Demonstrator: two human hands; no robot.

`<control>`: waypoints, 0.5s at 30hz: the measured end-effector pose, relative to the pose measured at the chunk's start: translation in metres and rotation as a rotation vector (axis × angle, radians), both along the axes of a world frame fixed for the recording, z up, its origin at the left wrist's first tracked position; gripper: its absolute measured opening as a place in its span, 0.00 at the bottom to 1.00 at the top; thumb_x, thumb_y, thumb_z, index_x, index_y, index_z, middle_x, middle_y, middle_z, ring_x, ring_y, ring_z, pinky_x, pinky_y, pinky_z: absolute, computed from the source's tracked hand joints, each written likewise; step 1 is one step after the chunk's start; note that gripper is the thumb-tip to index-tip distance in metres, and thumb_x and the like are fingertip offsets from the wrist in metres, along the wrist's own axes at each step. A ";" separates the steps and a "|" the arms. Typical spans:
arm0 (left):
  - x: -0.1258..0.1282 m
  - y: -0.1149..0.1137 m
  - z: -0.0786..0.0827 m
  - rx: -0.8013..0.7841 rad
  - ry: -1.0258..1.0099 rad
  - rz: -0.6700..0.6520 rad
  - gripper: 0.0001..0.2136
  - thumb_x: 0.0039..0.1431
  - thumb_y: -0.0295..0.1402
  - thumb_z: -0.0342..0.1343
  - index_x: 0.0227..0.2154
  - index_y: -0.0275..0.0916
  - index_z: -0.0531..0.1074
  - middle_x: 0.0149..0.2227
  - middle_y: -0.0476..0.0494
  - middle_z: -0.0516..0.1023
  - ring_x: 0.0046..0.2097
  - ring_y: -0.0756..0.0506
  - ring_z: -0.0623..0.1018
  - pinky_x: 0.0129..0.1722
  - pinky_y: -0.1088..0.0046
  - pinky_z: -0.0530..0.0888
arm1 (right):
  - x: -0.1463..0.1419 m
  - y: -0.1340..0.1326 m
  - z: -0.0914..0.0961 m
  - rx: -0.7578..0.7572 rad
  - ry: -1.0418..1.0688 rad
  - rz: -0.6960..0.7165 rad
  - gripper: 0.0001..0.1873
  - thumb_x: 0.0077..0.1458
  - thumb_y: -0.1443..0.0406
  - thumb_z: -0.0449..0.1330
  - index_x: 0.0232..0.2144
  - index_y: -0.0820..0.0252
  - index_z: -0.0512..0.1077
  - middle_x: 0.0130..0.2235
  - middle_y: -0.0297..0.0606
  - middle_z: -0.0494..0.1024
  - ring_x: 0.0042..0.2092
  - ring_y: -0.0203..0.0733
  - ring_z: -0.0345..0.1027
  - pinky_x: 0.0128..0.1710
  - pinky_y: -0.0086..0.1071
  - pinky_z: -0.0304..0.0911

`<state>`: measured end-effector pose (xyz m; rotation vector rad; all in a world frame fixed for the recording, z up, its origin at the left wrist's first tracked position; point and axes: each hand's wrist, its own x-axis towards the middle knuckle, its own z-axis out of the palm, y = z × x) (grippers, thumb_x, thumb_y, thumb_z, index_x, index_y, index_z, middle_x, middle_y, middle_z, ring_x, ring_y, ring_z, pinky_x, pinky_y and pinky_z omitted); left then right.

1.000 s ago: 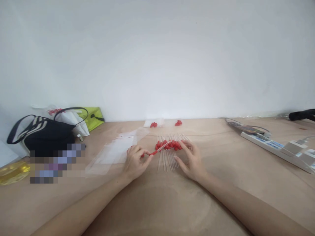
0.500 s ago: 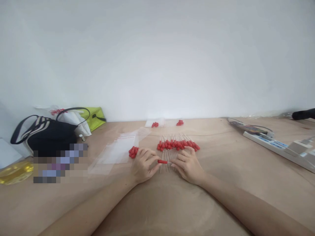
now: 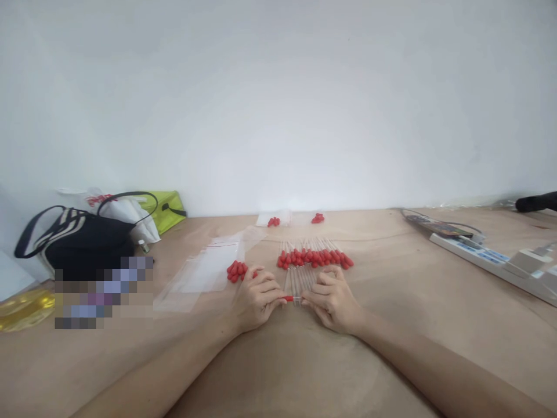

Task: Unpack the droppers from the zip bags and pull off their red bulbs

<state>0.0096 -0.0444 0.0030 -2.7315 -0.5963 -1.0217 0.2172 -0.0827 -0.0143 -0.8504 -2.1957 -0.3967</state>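
My left hand (image 3: 261, 295) pinches a red rubber bulb (image 3: 288, 298) between thumb and fingertips. From the other side, my right hand (image 3: 334, 297) is closed on a thin clear glass dropper tube (image 3: 297, 300), whose end meets the bulb; how deep it sits inside cannot be made out. Between and behind the hands lie several bare glass tubes (image 3: 299, 278), side by side. Beyond them is a row of droppers with red bulbs (image 3: 311, 258), glass ends pointing away. A heap of loose red bulbs (image 3: 236, 270) lies by my left hand, partly behind its fingers.
Clear zip bags (image 3: 209, 273) lie at left; two small groups of red bulbs (image 3: 274, 222) (image 3: 318, 218) rest near the wall. A black bag (image 3: 89, 241), green bag (image 3: 167, 212) and yellow bottle (image 3: 28, 310) are far left. A power strip (image 3: 474, 253) with a phone (image 3: 439, 226) stands right.
Both hands have come slightly nearer to me, bringing the bulb and tube down in view. More of the loose bulb heap and the bare tubes now shows.
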 end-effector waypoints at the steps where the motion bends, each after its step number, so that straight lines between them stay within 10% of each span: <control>1: 0.000 0.000 0.000 0.004 -0.001 -0.004 0.08 0.56 0.32 0.50 0.25 0.42 0.72 0.25 0.53 0.76 0.34 0.49 0.71 0.44 0.64 0.57 | 0.000 0.000 0.000 -0.002 0.002 -0.001 0.10 0.54 0.66 0.51 0.26 0.59 0.70 0.18 0.30 0.65 0.27 0.34 0.51 0.41 0.37 0.45; 15: -0.029 0.013 -0.002 -0.147 -0.346 0.288 0.10 0.58 0.31 0.45 0.38 0.39 0.71 0.35 0.43 0.69 0.37 0.49 0.72 0.36 0.72 0.70 | 0.030 0.005 -0.008 -0.139 0.258 -0.299 0.12 0.56 0.63 0.50 0.34 0.55 0.74 0.27 0.34 0.76 0.28 0.33 0.63 0.37 0.32 0.47</control>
